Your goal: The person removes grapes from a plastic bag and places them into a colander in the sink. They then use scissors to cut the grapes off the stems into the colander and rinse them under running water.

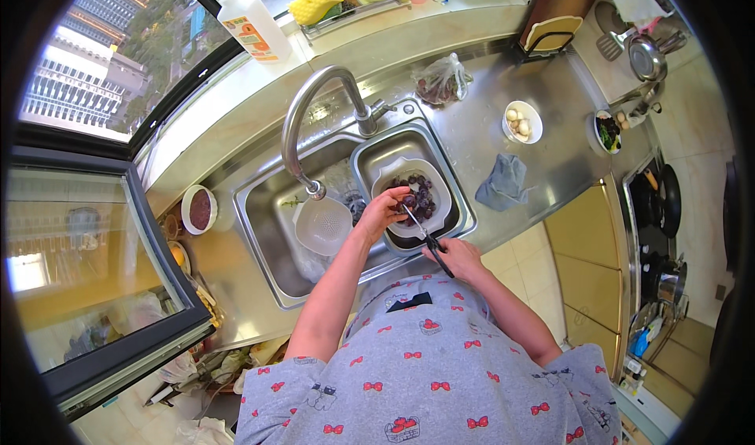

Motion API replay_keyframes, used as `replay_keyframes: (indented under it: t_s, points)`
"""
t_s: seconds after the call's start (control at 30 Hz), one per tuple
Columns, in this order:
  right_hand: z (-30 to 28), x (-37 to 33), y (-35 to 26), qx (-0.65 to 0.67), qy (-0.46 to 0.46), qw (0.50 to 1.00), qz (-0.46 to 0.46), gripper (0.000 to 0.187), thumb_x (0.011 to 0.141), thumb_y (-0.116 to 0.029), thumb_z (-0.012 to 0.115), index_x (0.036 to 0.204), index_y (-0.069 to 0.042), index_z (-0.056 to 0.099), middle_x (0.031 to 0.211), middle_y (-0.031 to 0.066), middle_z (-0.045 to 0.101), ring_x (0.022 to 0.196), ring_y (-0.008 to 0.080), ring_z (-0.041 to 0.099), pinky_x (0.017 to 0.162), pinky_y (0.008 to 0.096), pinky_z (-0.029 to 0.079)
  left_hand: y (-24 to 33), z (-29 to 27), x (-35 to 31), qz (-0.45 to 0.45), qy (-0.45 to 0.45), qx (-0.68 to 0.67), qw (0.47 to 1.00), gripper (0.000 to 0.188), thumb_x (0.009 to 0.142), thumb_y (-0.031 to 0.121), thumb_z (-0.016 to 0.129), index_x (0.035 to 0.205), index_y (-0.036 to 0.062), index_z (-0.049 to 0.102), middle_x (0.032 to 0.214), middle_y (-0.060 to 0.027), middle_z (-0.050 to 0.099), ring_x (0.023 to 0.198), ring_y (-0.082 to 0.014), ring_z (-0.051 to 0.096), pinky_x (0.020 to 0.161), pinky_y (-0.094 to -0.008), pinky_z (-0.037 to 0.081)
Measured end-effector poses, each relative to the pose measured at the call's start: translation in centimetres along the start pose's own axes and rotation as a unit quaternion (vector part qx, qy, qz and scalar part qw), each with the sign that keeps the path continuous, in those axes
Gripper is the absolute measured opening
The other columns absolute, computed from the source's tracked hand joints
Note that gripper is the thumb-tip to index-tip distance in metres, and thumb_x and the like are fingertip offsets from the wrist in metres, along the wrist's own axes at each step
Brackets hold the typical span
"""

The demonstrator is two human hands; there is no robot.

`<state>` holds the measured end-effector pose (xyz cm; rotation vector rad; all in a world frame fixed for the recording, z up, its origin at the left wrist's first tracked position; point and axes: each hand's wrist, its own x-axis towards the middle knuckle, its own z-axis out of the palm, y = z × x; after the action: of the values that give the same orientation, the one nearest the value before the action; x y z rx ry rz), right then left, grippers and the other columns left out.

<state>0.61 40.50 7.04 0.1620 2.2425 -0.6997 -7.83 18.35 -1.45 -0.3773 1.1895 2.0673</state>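
Note:
Over the right basin of a steel double sink [259, 232], my left hand [383, 211] pinches a dark grape from a bunch. My right hand [456, 256] grips black-handled scissors [423, 235], with the blades pointing up at the stem by my left fingers. Just beyond, a white bowl [440, 189] in that basin holds dark purple grapes [421, 193]. A white colander [323, 225] lies in the left basin under the curved tap [303, 110].
On the steel counter to the right lie a grey cloth [503, 182], a white bowl of pale round items [522, 121], a small dish of greens [607, 132] and a plastic bag of dark fruit [442, 81]. A hob with black pans [664, 201] stands far right. A soap bottle [250, 22] sits on the sill.

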Motion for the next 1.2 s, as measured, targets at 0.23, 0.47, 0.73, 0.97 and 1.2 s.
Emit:
replay_keyframes:
  t_s: [0.23,0.47,0.73,0.97,1.2]
  points:
    - [2.2,1.8,2.2,0.159,-0.060,0.985,0.027,0.064,0.083,-0.070,0.058,0.076,-0.007,0.066,0.064,0.0060,0.064,0.061,0.0216,0.065,0.063,0.0361,0.050,-1.0,0.1,0.7,-0.038,0.044,-0.036,0.998,0.041,0.093,0.017,0.048,0.131,0.0113,0.058,0.127,-0.0090,0.062,0.102,-0.0199,0.062,0.086,-0.0355,0.053]
    - [3.2,2.0,2.3,0.377,-0.114,0.919,0.019,0.056,0.087,-0.061,0.064,0.074,-0.006,0.058,0.055,0.0013,0.054,0.045,0.0125,0.054,0.045,0.0261,0.044,-1.8,-0.9,1.2,-0.047,0.041,-0.087,0.994,0.042,0.096,0.021,0.048,0.136,0.0119,0.053,0.124,-0.0108,0.065,0.108,-0.0250,0.062,0.093,-0.0393,0.051]
    - [2.0,0.9,0.3,0.436,-0.187,0.879,0.050,0.059,0.087,-0.064,0.061,0.078,-0.006,0.056,0.057,0.0023,0.055,0.046,0.0137,0.055,0.045,0.0266,0.045,-2.2,-0.9,1.6,-0.024,0.066,-0.142,0.987,0.042,0.097,0.022,0.049,0.137,0.0097,0.050,0.121,-0.0113,0.066,0.110,-0.0303,0.062,0.099,-0.0457,0.047]
    - [2.9,2.0,0.6,0.442,-0.170,0.880,0.051,0.061,0.085,-0.066,0.061,0.078,-0.005,0.056,0.058,0.0029,0.056,0.047,0.0146,0.056,0.047,0.0277,0.047,-2.3,-0.2,1.5,-0.021,0.064,-0.127,0.990,0.042,0.096,0.020,0.048,0.136,0.0103,0.052,0.120,-0.0108,0.065,0.108,-0.0295,0.062,0.095,-0.0453,0.048]
    - [3.8,2.8,0.4,0.429,-0.122,0.894,0.039,0.055,0.089,-0.060,0.062,0.073,-0.007,0.054,0.055,0.0019,0.053,0.044,0.0135,0.054,0.044,0.0268,0.045,-2.8,-0.1,1.7,-0.020,0.062,-0.130,0.989,0.044,0.096,0.019,0.049,0.139,0.0093,0.048,0.125,-0.0133,0.063,0.111,-0.0305,0.062,0.097,-0.0451,0.049]
